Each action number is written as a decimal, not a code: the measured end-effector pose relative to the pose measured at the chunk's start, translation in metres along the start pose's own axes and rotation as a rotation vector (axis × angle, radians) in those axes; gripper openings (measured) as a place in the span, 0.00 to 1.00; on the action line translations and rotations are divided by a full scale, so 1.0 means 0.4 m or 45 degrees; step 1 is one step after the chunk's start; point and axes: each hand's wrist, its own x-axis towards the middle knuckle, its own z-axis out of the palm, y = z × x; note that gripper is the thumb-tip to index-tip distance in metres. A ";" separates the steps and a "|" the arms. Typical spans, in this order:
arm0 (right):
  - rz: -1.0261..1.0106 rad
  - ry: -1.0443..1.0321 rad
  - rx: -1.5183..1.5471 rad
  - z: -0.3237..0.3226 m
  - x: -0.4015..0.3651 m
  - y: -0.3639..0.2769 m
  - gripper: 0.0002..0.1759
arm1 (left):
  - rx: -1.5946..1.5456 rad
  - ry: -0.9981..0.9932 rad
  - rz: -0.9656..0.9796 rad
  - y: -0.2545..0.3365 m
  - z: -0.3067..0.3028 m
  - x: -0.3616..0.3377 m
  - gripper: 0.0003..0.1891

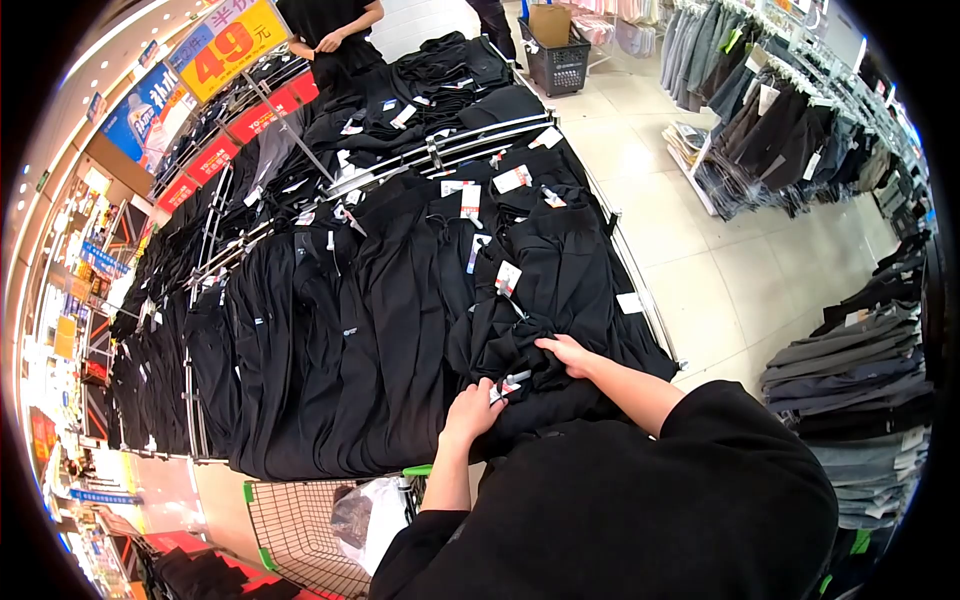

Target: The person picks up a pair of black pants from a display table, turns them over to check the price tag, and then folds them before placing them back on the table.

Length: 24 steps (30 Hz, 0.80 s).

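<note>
On the display table lies a pair of black trousers (525,330), bunched up in front of me. My left hand (472,411) is closed at its near edge, beside a small white tag (510,384); the fingertips press into the dark fabric. Further right, my right hand (566,355) pinches a fold of the same trousers, its fingers partly sunk in the cloth. A red-and-white price tag (508,278) rests on the fabric just beyond my hands. More black trousers (385,300) lie side by side to the left, with their legs hanging toward me.
A wire shopping cart (300,525) holding a white bag (382,520) stands below the table's near side. Metal rails (640,270) edge the table. Another person (335,40) stands at the far side. Clothes racks (770,130) and folded stacks (850,370) line the right, across the tiled aisle.
</note>
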 end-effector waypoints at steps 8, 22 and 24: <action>0.009 0.006 0.010 0.002 -0.003 -0.002 0.19 | 0.019 -0.057 -0.037 0.010 -0.010 0.001 0.23; 0.009 0.008 0.015 0.003 -0.003 -0.003 0.19 | -0.005 0.024 0.004 -0.004 0.007 0.000 0.22; 0.013 0.008 0.015 0.003 -0.003 -0.003 0.19 | -0.005 0.027 0.005 -0.003 0.008 0.000 0.22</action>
